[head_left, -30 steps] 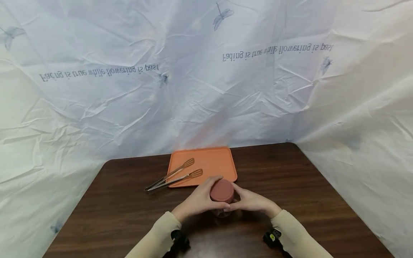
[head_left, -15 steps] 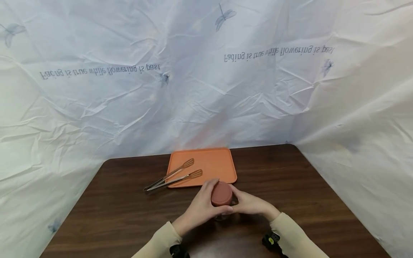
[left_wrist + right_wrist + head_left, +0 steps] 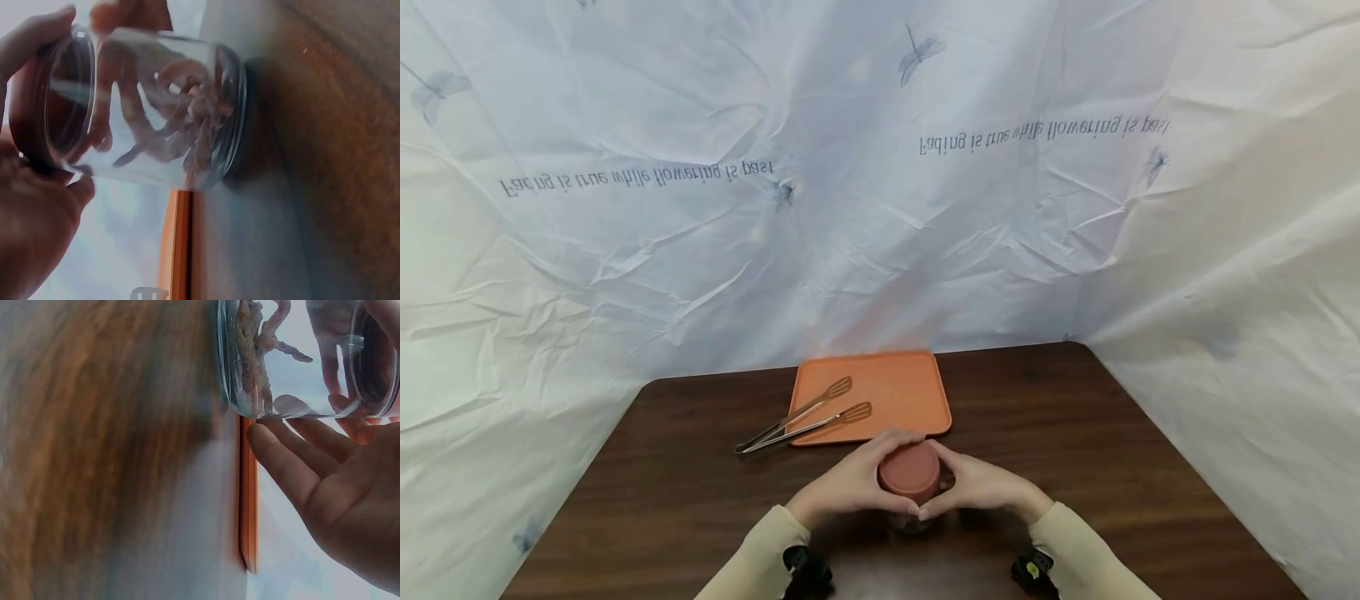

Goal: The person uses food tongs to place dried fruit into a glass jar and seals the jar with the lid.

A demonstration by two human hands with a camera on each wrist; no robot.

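Observation:
A clear glass jar point(image 3: 150, 159) with a round reddish lid point(image 3: 910, 472) stands upright on the table, in the middle front of the head view. Several brown, twisted, root-like dried pieces point(image 3: 247, 356) lie at its bottom. My left hand point(image 3: 846, 485) grips the lid from the left, thumb at the near side and fingers round the far side. From the right, my right hand point(image 3: 988, 487) curls round the jar's body, its fingers showing through the glass in the left wrist view. Both thumb tips meet in front of the jar.
Behind the jar, an orange tray point(image 3: 902, 387) lies on the dark wooden table point(image 3: 1015, 392). Metal tongs point(image 3: 767, 437) with slotted brown tips rest across its left edge, handle end on the table. A white printed sheet point(image 3: 850, 250) hangs around the back and sides.
The left hand has shifted its grip round the lid, its wrist turning. Lid and hands sit slightly lower in the head view, which has tilted a little. The right hand keeps its place on the jar.

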